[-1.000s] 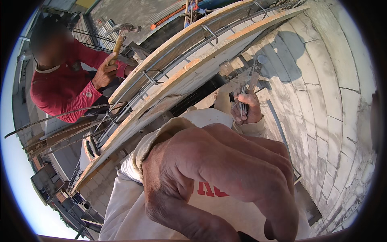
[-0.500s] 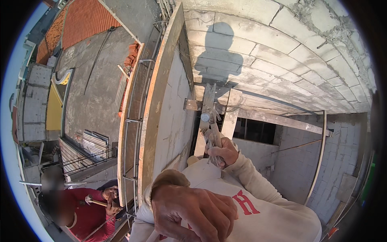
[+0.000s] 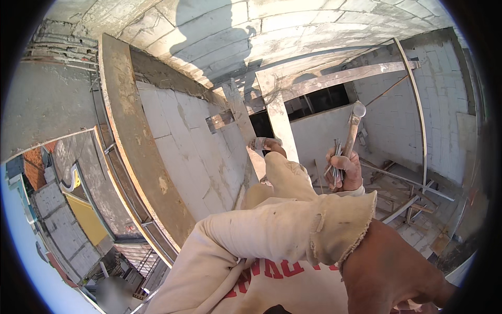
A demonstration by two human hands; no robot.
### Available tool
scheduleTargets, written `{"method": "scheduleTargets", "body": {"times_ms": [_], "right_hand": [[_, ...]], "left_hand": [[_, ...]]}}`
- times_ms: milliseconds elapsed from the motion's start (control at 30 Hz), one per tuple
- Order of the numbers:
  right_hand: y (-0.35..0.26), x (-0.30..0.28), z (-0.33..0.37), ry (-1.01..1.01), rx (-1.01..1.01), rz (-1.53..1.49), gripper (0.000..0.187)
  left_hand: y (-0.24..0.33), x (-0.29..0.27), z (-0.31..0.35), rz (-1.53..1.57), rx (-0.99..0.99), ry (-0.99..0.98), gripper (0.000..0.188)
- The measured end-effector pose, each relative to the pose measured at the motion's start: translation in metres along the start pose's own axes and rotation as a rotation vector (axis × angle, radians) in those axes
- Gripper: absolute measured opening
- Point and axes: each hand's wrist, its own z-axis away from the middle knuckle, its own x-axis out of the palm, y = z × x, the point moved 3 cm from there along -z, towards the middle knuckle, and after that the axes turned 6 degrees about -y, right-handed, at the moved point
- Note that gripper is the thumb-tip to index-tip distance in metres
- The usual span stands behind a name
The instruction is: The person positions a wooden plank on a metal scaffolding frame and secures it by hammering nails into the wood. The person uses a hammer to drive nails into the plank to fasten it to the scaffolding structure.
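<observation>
Right hand held hammer, nails | board, left: edge ran well apart from both hands | left hand, near right: grip could not be told

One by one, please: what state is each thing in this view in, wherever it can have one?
Right hand: closed around hammer and nails
Hammer: held by its handle, head uppermost in the picture
Nails: bunched in the same hand, ends sticking out
Left hand: close to the camera; fingers mostly hidden, grip unclear
Left sleeve cuff: frayed along its edge
Block wall: joints showing, partly sunlit
</observation>
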Motion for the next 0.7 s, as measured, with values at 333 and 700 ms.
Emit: {"method": "scheduleTargets", "body": {"times_ms": [333,700], "right_hand": [[0.002,0.019,-0.026,0.019,-0.08,-0.002,0.015],[0.022,0.087,-0.06,-0.269,0.077,0.153,0.021]], "left_hand": [[0.014,-0.01,0.032,-0.129,0.081,0.109,0.105],[-0.01,0.076,0.284,-0.652,-0.244,1.007,0.058]]}}
